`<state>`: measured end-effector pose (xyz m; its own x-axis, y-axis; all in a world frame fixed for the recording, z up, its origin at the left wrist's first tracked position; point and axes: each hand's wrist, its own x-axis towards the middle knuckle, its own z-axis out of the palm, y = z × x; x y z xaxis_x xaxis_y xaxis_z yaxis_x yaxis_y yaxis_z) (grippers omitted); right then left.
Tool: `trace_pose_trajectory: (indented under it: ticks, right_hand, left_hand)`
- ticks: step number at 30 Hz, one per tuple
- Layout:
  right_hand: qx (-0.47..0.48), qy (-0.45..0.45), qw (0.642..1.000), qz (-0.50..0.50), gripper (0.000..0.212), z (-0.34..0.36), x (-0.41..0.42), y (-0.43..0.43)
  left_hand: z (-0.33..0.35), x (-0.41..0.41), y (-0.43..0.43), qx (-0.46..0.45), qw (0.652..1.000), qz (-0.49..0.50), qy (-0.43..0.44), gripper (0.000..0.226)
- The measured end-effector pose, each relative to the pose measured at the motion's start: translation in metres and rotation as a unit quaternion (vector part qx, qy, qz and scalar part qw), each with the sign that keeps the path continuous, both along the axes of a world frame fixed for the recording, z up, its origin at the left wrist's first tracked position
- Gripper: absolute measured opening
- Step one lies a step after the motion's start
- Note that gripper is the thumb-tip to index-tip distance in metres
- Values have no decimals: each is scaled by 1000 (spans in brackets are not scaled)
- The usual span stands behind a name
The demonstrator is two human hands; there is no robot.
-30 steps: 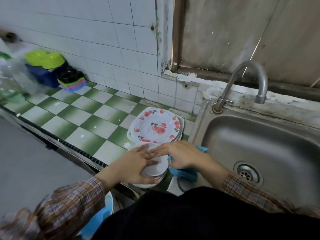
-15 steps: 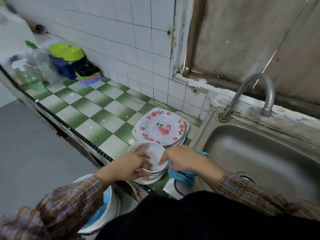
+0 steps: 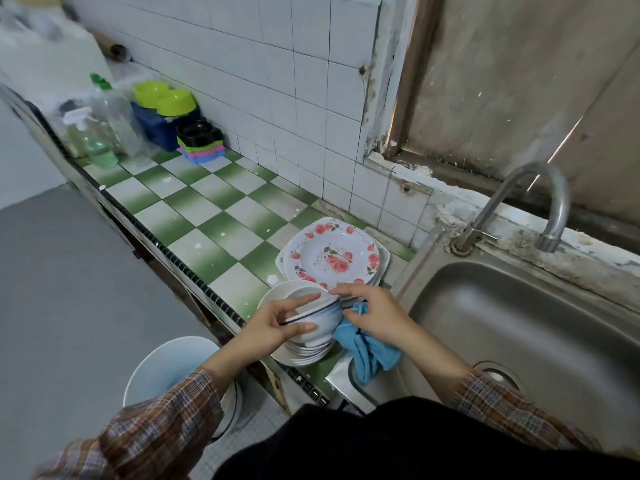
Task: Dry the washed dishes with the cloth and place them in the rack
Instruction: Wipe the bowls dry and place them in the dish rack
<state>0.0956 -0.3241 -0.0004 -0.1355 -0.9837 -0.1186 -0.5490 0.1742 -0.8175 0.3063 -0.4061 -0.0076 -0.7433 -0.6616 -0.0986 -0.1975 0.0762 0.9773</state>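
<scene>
Blue-banded bowl (image 3: 320,315) tilted atop bowl stack (image 3: 304,351), near edge of tabletop (image 3: 221,237), just left of sink (image 3: 519,323). Left hand (image 3: 273,323) grips it, rim to base. Right hand (image 3: 374,313) touches its rim, blue cloth (image 3: 370,355) bunched under palm. Risk: wet glaze slips; lifting could nudge stack off the edge.

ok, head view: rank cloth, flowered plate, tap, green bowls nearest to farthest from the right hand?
1. Cloth, touching the right hand, under it.
2. Flowered plate, just behind on the counter.
3. Tap, back right over the sink.
4. Green bowls, far left by the wall.
</scene>
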Motion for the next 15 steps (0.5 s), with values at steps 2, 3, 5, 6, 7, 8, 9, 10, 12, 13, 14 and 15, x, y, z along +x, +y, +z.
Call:
trace_pose_trajectory:
  ticks: [2,3,5,6,7,8,9,10,12,13,14,15]
  right_hand:
    - [4,-31,999,-34,45,-1,-1,-2]
    - [4,-36,998,-42,43,0,0,-2]
    - [2,-43,998,-55,37,1,1,-3]
    - [1,-50,996,-72,32,1,2,-3]
    - [4,-60,993,-101,27,2,4,-4]
    - [14,-76,987,-138,21,2,5,-4]
    - [27,-104,978,-179,15,4,7,-4]
    - [44,-145,963,-222,11,5,7,-5]
    - [84,-252,915,-304,3,11,7,-4]
    - [108,-311,884,-332,6,15,5,-3]
    - [143,-364,853,-347,14,18,3,-2]
    - [176,-413,822,-350,19,22,2,0]
  left_hand:
    - [2,-3,4,38,998,38,37,53]
    - [3,-4,5,52,997,45,44,56]
    - [3,-6,8,72,993,74,53,55]
    - [2,-8,9,82,991,93,57,51]
    - [3,-9,10,88,988,113,60,48]
    - [4,-10,11,88,986,129,59,44]
    - [5,-11,11,82,985,141,57,39]
    - [6,-12,11,76,984,153,53,35]
    - [8,-15,10,78,980,176,49,29]
    - [9,-17,10,89,975,198,51,26]
    - [10,-18,9,102,967,226,55,20]
    - [11,-20,8,116,957,258,59,16]
